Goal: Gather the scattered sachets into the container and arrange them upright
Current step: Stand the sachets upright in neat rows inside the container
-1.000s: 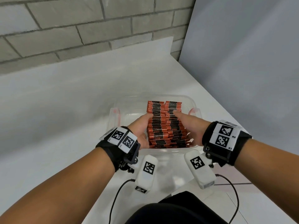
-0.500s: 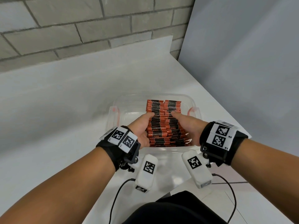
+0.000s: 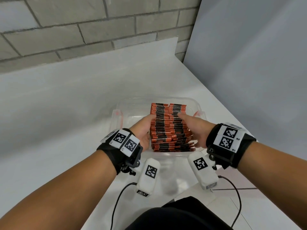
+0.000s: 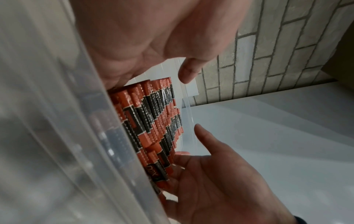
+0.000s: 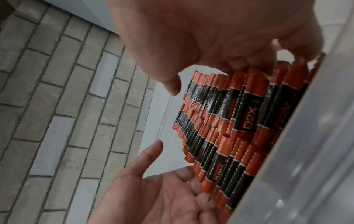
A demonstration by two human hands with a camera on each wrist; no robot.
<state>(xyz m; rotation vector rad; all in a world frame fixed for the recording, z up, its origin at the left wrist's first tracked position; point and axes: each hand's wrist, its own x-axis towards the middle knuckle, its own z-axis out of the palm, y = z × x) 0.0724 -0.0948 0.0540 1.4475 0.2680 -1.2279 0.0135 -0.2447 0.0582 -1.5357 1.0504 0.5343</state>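
Observation:
A clear plastic container (image 3: 116,123) sits on the white table near me. Inside it, several orange-and-black sachets (image 3: 166,128) stand on edge in a packed row running away from me. My left hand (image 3: 142,130) lies flat against the row's left side, thumb on top. My right hand (image 3: 196,128) presses the row's right side the same way. In the left wrist view the sachets (image 4: 153,121) sit between my left palm (image 4: 153,37) and my right hand (image 4: 220,181). The right wrist view has the sachets (image 5: 220,121) between my right hand (image 5: 191,37) and left hand (image 5: 162,189). A few near sachets splay out on the right.
The white table (image 3: 66,113) stretches left and behind the container. A brick wall (image 3: 83,30) rises at the back and a grey panel (image 3: 249,63) on the right. The table's right edge runs close past the container. Cables hang from my wrist cameras.
Both hands have stayed at the two sides of the sachet row, with only slight shifts. The sachets remain in the container.

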